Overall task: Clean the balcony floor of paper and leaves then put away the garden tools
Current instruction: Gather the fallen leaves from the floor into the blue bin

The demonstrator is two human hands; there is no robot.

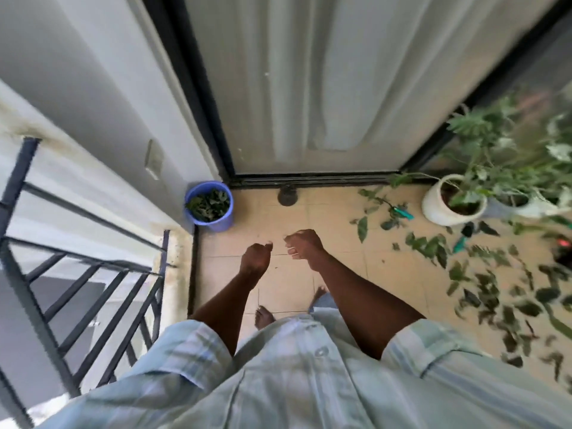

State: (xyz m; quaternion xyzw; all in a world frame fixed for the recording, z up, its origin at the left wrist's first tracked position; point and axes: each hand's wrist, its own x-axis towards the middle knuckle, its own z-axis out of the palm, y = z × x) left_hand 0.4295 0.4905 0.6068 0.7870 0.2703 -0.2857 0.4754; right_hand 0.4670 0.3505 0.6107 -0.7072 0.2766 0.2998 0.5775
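Both the left hand (pixel 255 257) and right hand (pixel 305 244) hang curled into loose fists above the tiled floor (pixel 334 258), holding nothing visible.

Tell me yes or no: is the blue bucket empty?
No, the blue bucket in the corner by the door track already holds a heap of green leaves.

white pot (pixel 439 209) (w/ plant), railing (pixel 34 230), curtain (pixel 309 72)

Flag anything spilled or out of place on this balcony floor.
Cut leaves litter the tiles on the right, beside the white pot. A teal-handled tool lies among them. The blue bucket already holds leaves.
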